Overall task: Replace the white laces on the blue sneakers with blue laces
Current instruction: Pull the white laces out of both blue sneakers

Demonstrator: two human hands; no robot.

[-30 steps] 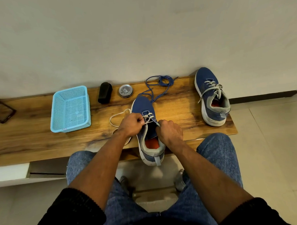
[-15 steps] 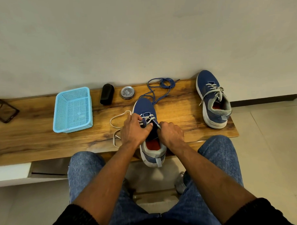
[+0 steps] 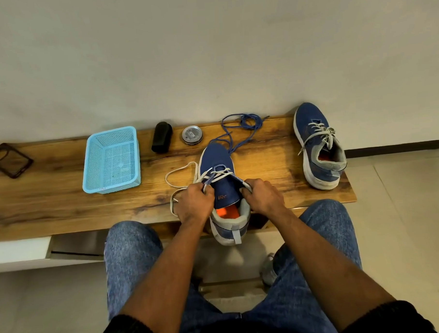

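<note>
A blue sneaker (image 3: 216,155) lies on the wooden bench (image 3: 51,206), toe away from me, heel over the front edge. Its white lace (image 3: 178,172) is partly pulled out and loops off to the left. My left hand (image 3: 195,204) pinches the white lace at the sneaker's left side. My right hand (image 3: 263,196) pinches the lace at the right side. A loose blue lace (image 3: 244,122) lies tangled behind the toe. The second blue sneaker (image 3: 315,142), still laced white, sits at the bench's right end.
A light blue plastic basket (image 3: 112,159) stands left of the sneaker. A black cylinder (image 3: 161,136) and a round metal tin (image 3: 192,134) lie near the wall. A dark phone case (image 3: 8,160) is at far left. My knees in jeans are below the bench.
Both hands moved apart to either side of the tongue, drawing the white lace outward. The tongue and orange insole now show between them.
</note>
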